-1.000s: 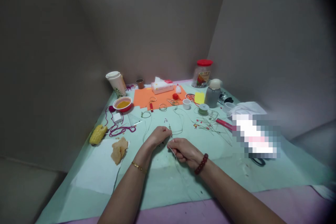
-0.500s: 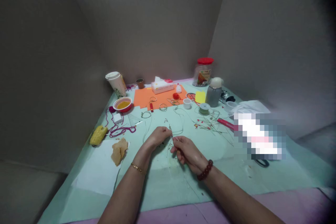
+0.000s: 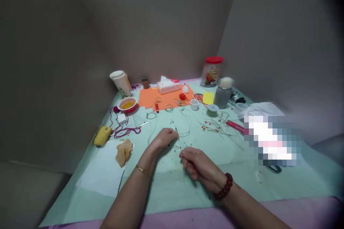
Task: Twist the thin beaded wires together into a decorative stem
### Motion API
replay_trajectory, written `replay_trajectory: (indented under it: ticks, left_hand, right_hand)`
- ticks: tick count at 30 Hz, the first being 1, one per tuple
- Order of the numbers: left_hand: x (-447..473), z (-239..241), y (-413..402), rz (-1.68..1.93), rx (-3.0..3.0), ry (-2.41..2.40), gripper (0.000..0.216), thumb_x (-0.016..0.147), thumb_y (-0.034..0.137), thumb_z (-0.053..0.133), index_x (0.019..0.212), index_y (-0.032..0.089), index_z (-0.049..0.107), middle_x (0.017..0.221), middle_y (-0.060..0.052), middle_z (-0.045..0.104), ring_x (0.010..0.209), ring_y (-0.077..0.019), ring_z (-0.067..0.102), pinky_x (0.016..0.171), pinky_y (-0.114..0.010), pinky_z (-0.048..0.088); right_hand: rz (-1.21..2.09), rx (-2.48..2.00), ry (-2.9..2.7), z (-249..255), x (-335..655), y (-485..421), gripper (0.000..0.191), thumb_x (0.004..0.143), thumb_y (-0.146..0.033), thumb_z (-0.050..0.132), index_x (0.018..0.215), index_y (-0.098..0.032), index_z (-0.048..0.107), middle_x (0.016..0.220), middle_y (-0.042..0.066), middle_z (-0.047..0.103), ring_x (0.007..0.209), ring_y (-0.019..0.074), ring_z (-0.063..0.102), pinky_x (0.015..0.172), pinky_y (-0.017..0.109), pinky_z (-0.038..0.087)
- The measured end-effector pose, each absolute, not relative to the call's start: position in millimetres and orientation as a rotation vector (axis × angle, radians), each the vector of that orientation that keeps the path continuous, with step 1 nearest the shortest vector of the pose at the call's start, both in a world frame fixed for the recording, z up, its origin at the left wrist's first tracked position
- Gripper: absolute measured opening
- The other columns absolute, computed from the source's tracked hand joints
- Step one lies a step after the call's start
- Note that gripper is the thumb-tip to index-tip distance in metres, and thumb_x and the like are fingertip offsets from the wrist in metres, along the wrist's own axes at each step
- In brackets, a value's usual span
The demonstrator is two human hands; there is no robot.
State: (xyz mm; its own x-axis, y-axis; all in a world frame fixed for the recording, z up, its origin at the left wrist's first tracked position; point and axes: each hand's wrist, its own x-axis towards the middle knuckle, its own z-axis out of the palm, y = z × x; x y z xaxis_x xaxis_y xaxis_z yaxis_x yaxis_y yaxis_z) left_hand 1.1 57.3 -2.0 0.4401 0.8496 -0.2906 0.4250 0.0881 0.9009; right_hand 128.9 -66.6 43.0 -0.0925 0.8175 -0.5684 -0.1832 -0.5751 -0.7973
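My left hand [image 3: 166, 139] is closed in a pinch over the middle of the table, fingertips on a thin pale-green cord [image 3: 185, 135]. A loop of that cord runs out beyond the fingertips on the table. Lower and to the right, my right hand [image 3: 198, 164] pinches a thin strand of the cord between thumb and forefinger, its other fingers curled. The strand seems to stretch between both hands, though it is very fine. Small dark beads or bits [image 3: 177, 147] lie scattered between the hands.
Behind lie orange sheets [image 3: 146, 97] with finished cord loops and a tissue box [image 3: 169, 86]. A cord spool [image 3: 212, 110], cut cords and a grey bottle [image 3: 223, 94] stand right. On the left are a red bowl [image 3: 127, 110], purple cord [image 3: 126, 131] and yellow corn [image 3: 102, 136].
My right hand has drawn away from the left, down and to the right, with the strand in its pinch. My left hand keeps its place on the cord. The view has shifted slightly.
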Motion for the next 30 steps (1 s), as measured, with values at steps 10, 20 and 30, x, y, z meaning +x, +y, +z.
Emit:
replay_trajectory:
  ticks: [10,20,30]
  left_hand:
    - [3,0,55,0.483,1.511,1.191,0.024,0.067,0.038,0.058,0.066,0.015,0.056,0.05,0.007,0.036,0.045,-0.006,0.028,0.044,-0.022,0.02]
    - [8,-1,54,0.514,1.538,1.268,0.021,0.068,0.034,0.058,0.065,0.013,0.059,0.049,0.006,0.037,0.046,-0.0062,0.027,0.046,-0.022,0.019]
    - [2,9,53,0.403,1.462,1.162,0.03,0.073,0.043,0.056,0.074,0.014,0.061,0.049,0.008,0.03,0.043,-0.0063,0.023,0.043,-0.023,0.015]
  right_hand:
    - [1.663,-1.643,-0.913,50,133,-81,0.018,0.088,-0.026,0.038,0.082,-0.018,0.053,0.053,-0.009,0.022,0.045,0.0067,0.017,0.043,0.022,0.011]
    - [1.568,-1.647,-1.305,29,141,-76,0.021,0.081,-0.017,0.039,0.068,-0.016,0.056,0.051,-0.006,0.031,0.048,0.0081,0.025,0.047,0.024,0.017]
    - [1.495,-1.706,-1.234,27,134,-78,0.021,0.084,-0.018,0.037,0.072,-0.017,0.055,0.05,-0.007,0.029,0.046,0.0092,0.025,0.048,0.023,0.02]
